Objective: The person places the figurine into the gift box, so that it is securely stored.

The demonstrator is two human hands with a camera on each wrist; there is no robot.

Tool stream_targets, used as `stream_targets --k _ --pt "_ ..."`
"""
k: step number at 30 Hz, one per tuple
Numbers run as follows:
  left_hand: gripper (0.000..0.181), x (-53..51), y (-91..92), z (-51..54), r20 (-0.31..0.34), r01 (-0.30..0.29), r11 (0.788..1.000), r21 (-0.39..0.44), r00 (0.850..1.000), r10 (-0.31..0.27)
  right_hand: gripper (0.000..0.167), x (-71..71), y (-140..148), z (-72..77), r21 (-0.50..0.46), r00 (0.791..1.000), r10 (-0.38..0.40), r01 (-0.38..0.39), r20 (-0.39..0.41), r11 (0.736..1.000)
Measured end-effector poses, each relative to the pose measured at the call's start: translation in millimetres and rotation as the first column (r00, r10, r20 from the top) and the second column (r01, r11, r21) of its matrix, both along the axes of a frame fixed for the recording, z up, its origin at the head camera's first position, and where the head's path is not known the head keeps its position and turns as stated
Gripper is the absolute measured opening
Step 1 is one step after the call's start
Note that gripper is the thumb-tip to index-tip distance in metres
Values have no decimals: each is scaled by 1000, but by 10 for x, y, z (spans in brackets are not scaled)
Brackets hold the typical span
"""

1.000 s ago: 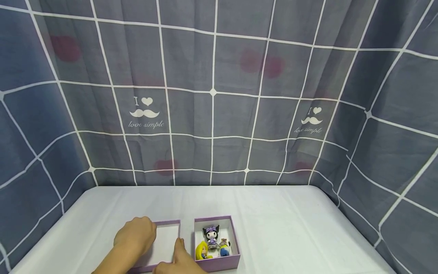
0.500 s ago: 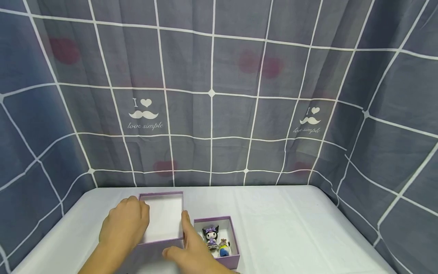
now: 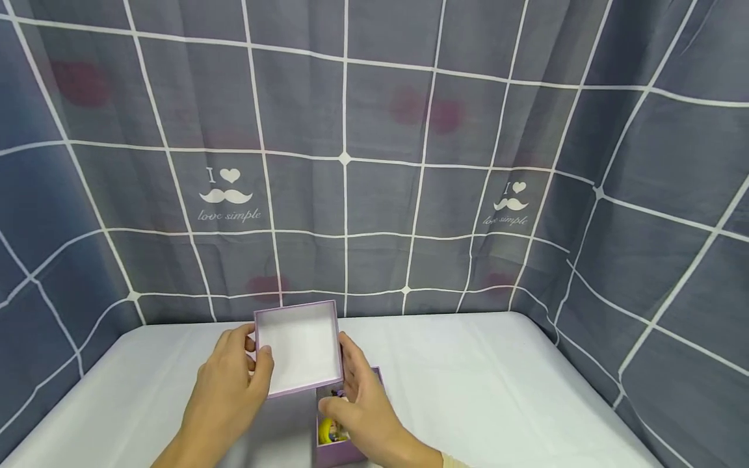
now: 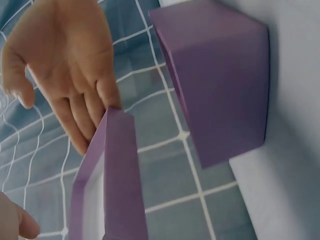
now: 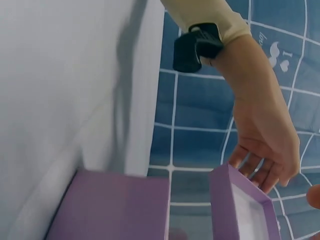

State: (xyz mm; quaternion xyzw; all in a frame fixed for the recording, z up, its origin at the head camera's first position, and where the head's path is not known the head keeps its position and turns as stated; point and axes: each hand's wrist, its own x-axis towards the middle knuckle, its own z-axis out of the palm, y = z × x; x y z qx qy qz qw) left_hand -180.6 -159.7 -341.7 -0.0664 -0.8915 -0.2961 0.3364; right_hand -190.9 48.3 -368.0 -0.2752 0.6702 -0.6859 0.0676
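A shallow purple box lid, white inside, is raised above the table with its hollow side toward the head camera. My left hand holds the lid's left edge between thumb and fingers. Against the lid's right side rest the fingertips of my right hand, fingers nearly straight and thumb held apart. Beneath that hand stands the deeper purple box, partly hidden. Inside it a yellow-haired figurine shows, with part of a dark-eared figurine behind. The left wrist view shows the lid apart from the box.
A white cloth covers the table. Around its back and sides hangs a grey-blue curtain with white grid lines. The table's back edge lies just behind the lid.
The lid has risen from the table, moved right toward the box and tilted. Both hands travelled with it, and the right hand now covers part of the box. The head view has shifted slightly.
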Motion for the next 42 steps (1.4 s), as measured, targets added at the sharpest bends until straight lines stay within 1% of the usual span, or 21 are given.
stream_targets --k 2,5,8,13,16,18,21,24,27,30,32,35,37,40,41,42 --pt "36 -1 46 -15 -23 25 1000 19 999 -25 88 -15 64 20 -7 1000 -9 9 -17 1000" --pt "38 -20 121 -41 -39 78 996 48 996 -76 85 -41 160 46 -32 1000 -15 14 -16 999" --pt "43 -42 196 -64 -22 128 988 87 992 -127 87 -71 257 53 -52 999 -37 36 -20 998" --pt "54 -55 283 -114 24 201 967 156 978 -207 89 -100 387 21 -32 996 -77 75 -51 997" --pt "56 -50 323 -156 32 239 955 178 968 -248 87 -96 442 -8 -19 995 -88 87 -50 996" --pt "56 -44 347 -187 27 262 947 188 962 -272 85 -90 479 -27 -15 994 -96 95 -46 995" --pt "54 -32 378 -225 0 308 930 200 949 -314 80 -80 538 -52 -31 995 -92 91 -38 995" --pt "53 -25 408 -253 -35 367 905 216 929 -368 75 -76 591 -65 -61 996 -79 77 -31 995" --pt "49 -21 437 -265 -55 408 879 246 911 -408 69 -75 628 -74 -96 997 -65 62 -30 993" --pt "42 -14 443 -270 -71 413 858 305 908 -412 63 -83 638 -81 -106 996 -72 67 -43 992" --pt "37 -12 446 -267 -78 410 846 340 909 -410 58 -82 646 -86 -108 994 -95 89 -51 990" --pt "28 -14 447 -268 -68 396 840 371 914 -400 50 -80 658 -95 -108 988 -138 131 -63 986" --pt "23 -16 449 -271 -47 384 840 384 917 -397 43 -80 664 -98 -113 984 -166 158 -70 981" --pt "16 -11 447 -280 11 347 842 414 923 -386 37 -86 665 -97 -123 978 -196 186 -68 975" --pt "15 -8 445 -281 32 329 847 418 927 -375 36 -90 662 -95 -126 976 -206 197 -65 972" --pt "15 -5 443 -282 51 306 857 414 932 -358 36 -94 657 -92 -132 974 -217 208 -59 969"
